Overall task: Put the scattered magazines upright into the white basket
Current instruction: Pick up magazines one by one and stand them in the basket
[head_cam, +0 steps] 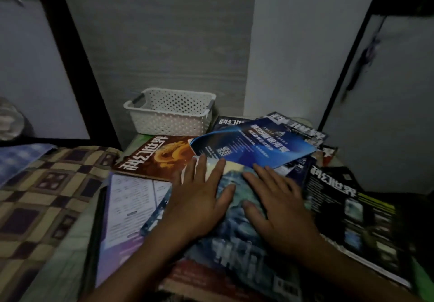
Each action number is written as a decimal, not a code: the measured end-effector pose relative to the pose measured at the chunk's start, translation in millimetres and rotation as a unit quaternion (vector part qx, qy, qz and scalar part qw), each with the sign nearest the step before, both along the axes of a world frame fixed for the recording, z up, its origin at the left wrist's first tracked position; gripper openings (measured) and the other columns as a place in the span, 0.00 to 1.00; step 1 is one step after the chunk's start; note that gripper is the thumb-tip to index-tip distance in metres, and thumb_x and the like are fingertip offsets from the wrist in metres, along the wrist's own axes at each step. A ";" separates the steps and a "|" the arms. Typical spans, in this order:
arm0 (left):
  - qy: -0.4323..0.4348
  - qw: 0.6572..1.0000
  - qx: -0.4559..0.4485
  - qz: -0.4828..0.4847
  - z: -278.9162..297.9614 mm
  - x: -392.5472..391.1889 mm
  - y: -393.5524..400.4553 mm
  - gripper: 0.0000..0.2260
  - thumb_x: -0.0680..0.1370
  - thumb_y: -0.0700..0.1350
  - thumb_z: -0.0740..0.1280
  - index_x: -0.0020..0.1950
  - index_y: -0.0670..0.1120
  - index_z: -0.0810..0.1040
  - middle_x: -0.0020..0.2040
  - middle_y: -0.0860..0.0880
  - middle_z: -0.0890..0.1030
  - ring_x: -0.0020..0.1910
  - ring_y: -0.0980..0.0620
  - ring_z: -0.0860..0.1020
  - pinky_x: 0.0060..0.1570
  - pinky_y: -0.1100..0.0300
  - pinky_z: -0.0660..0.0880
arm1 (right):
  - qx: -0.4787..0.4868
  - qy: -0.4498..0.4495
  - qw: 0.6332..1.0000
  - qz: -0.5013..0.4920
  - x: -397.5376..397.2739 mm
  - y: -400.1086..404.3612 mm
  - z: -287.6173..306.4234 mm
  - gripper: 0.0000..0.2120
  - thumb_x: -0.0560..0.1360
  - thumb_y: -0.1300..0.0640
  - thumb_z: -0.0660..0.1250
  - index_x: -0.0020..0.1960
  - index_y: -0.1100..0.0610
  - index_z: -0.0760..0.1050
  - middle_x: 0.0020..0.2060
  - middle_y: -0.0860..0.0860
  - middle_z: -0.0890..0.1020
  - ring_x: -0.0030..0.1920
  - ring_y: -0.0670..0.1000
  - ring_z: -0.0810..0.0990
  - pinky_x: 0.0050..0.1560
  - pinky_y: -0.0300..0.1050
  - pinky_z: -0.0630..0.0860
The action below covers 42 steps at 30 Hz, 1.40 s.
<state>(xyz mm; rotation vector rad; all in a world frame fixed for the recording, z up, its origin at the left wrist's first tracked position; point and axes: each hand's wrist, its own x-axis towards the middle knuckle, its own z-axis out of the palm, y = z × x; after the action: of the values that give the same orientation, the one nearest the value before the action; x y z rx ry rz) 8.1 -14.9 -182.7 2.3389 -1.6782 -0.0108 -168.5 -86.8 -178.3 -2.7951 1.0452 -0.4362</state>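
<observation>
Several magazines lie scattered on the bed in front of me. My left hand [198, 198] and my right hand [277, 205] rest flat, fingers spread, on a blue-grey magazine [234, 236] in the middle of the pile. A bright blue magazine [253, 144] lies just beyond my fingertips, partly curled. A brown magazine with a golden dragon [159, 156] lies to its left, a black one [352, 217] at the right, and a pale purple one [126, 207] at the left. The white perforated basket [171, 116] stands empty against the back wall, beyond the pile.
A checked brown and cream blanket [47, 196] covers the bed at the left. A grey wall panel rises behind the basket, with white walls at both sides. More dark magazines [296, 125] lie at the back right, next to the basket.
</observation>
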 end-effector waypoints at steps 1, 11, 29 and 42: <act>0.010 1.000 -0.003 -0.009 1.9 0.8 2.7 0.30 0.77 0.68 0.44 0.78 0.62 0.43 0.81 0.48 0.43 0.79 0.48 0.41 0.74 0.46 0.41 | 0.006 -0.005 1.000 0.003 -2.4 2.2 -0.7 0.30 0.78 0.36 0.45 0.78 0.41 0.50 0.80 0.44 0.50 0.78 0.45 0.45 0.73 0.44 0.41; 0.031 0.997 -0.029 -0.069 7.2 4.9 36.8 0.32 0.72 0.74 0.51 0.75 0.68 0.57 0.80 0.54 0.56 0.78 0.54 0.53 0.74 0.46 0.50 | -0.066 -0.033 0.995 -0.073 -2.0 14.7 2.3 0.33 0.71 0.29 0.50 0.66 0.49 0.67 0.58 0.52 0.73 0.59 0.57 0.71 0.56 0.52 0.69; 0.452 0.762 -0.451 0.110 38.9 19.2 86.0 0.40 0.68 0.44 0.78 0.74 0.57 0.62 0.58 0.63 0.73 0.46 0.74 0.78 0.36 0.74 0.75 | 0.378 -0.417 0.823 0.074 -10.8 -2.0 86.2 0.08 0.76 0.59 0.70 0.42 0.54 0.71 0.22 0.48 0.76 0.18 0.47 0.68 0.22 0.33 0.64; 0.499 0.781 -0.375 0.036 81.8 62.2 41.8 0.10 0.81 0.45 0.63 0.57 0.57 0.79 0.51 0.53 0.86 0.49 0.54 0.84 0.46 0.56 0.82 | 0.407 -0.343 0.838 0.119 39.6 -36.9 114.2 0.13 0.78 0.70 0.63 0.54 0.54 0.77 0.32 0.43 0.86 0.32 0.40 0.84 0.29 0.31 0.76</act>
<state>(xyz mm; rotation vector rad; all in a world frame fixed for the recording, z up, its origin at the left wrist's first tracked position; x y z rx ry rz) 70.2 26.9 -100.9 1.3382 -0.8002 -0.4095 -128.9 -123.6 -64.0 -1.7433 0.5108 -0.6815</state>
